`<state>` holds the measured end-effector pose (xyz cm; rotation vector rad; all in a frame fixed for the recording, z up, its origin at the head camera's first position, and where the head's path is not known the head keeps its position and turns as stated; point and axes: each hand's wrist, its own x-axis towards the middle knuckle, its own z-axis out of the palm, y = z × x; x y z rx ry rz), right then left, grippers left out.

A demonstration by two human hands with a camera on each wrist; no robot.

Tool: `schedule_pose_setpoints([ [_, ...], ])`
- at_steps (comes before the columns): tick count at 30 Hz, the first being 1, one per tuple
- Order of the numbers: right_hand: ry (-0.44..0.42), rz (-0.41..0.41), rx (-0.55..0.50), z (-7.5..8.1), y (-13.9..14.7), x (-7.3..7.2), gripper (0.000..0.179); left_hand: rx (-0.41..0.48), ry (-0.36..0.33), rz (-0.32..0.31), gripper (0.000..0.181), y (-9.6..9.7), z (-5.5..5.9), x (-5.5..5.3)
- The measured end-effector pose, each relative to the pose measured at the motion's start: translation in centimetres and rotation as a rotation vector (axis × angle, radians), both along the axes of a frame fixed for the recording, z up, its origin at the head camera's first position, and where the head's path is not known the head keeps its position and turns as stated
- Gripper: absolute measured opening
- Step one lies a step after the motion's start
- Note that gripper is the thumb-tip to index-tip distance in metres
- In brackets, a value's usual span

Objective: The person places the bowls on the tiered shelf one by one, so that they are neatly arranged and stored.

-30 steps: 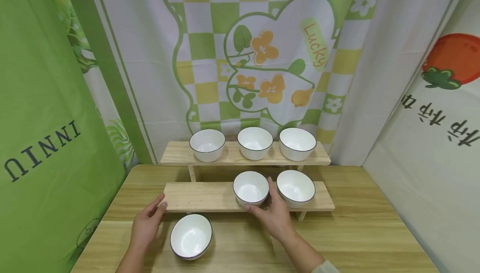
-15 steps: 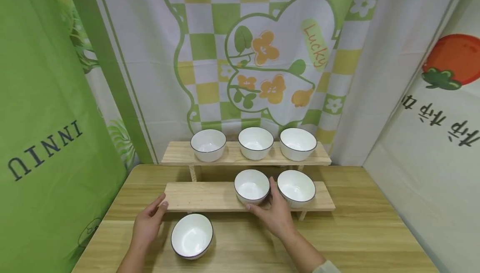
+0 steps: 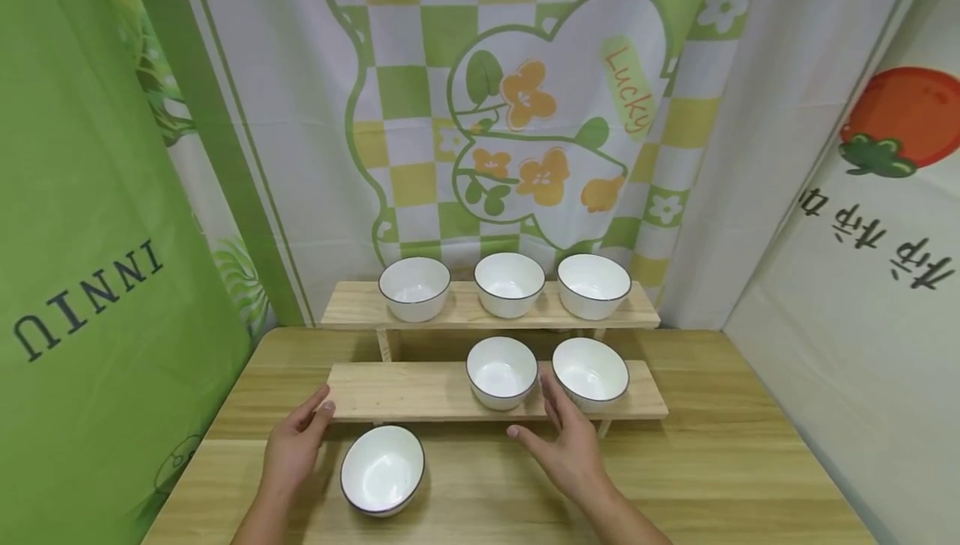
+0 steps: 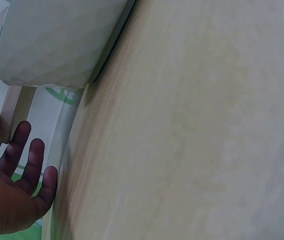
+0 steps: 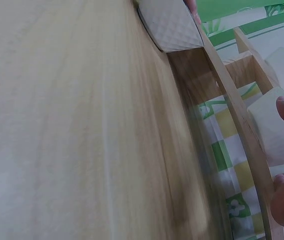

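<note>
A two-tier wooden stand holds white bowls with dark rims. On its lower shelf [image 3: 397, 392] sit two of them, a middle bowl [image 3: 502, 374] and a right bowl [image 3: 591, 372]. My right hand [image 3: 566, 449] is just in front of these two, thumb and fingers spread apart, holding nothing; its fingertips overlap the right bowl's edge in the head view. My left hand [image 3: 295, 441] pinches the left end of the lower shelf between thumb and forefinger, the other fingers loose below in the left wrist view. Near it, a third bowl [image 3: 382, 472] stands on the table.
Along the upper shelf [image 3: 348, 307] stand three more bowls: left [image 3: 415, 291], centre [image 3: 509, 287] and right [image 3: 594, 288]. The wooden table [image 3: 720, 462] carries the stand. A patterned curtain [image 3: 405, 95] hangs right behind, with a green cloth [image 3: 90, 195] at the left.
My right hand has let go of the middle bowl on the lower shelf and drawn back slightly toward me and rightward. The left hand has kept its place.
</note>
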<state>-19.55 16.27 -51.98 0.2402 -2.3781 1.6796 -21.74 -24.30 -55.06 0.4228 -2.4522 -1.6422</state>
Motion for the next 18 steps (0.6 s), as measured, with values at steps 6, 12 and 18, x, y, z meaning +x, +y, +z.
schedule_pose_setpoints([
  [6, 0.017, -0.007, -0.058, 0.0, 1.0, 1.0, 0.09, -0.015, 0.007, 0.002, 0.058, 0.0, 0.0, 0.0],
  [12, 0.069, -0.075, -0.026, -0.1, 2.1, 1.6, 0.074, -0.031, 0.007, 0.004, 0.058, 0.1, 0.0, 0.0],
  [18, 0.047, -0.126, -0.011, -0.1, 3.0, 2.2, 0.058, -0.037, 0.003, 0.001, 0.059, 0.1, 0.0, 0.1],
])
